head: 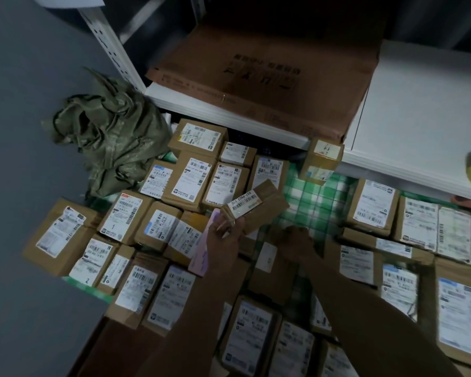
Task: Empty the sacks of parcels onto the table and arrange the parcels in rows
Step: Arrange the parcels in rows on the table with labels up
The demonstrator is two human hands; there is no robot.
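- Right, head view only: left hand (223, 238) has its grip clamped on a long narrow parcel (256, 206), lifted clear above the tabletop (318, 194), barcode label up. A pink flat item (201, 248) sits under the same hand (held or just lying beneath it, can't tell).
- Right hand (297, 243) is down among the parcels just right of the left one, knuckles up; grip state can't be read from this angle, fingers hidden.
- Boxed parcels (191, 175) fill the left and near side in rough rows, labels up; more parcels (373, 202) on the right. Green-checked cloth shows bare in the middle gap.
- Empty green sack (112, 131) is crumpled at the far-left edge, so I judge emptying is done for that one and sorting is underway.
- One small box (321, 161) stands tilted against the white shelf (419, 104) edge.
- Risks: outer-left parcels (60, 235) overhang the edge, so a nudge while slotting the long one in could tip them off. Long parcel won't match the row pitch (likely skews neighbours). Dim, blurry light makes labels easy to misread.
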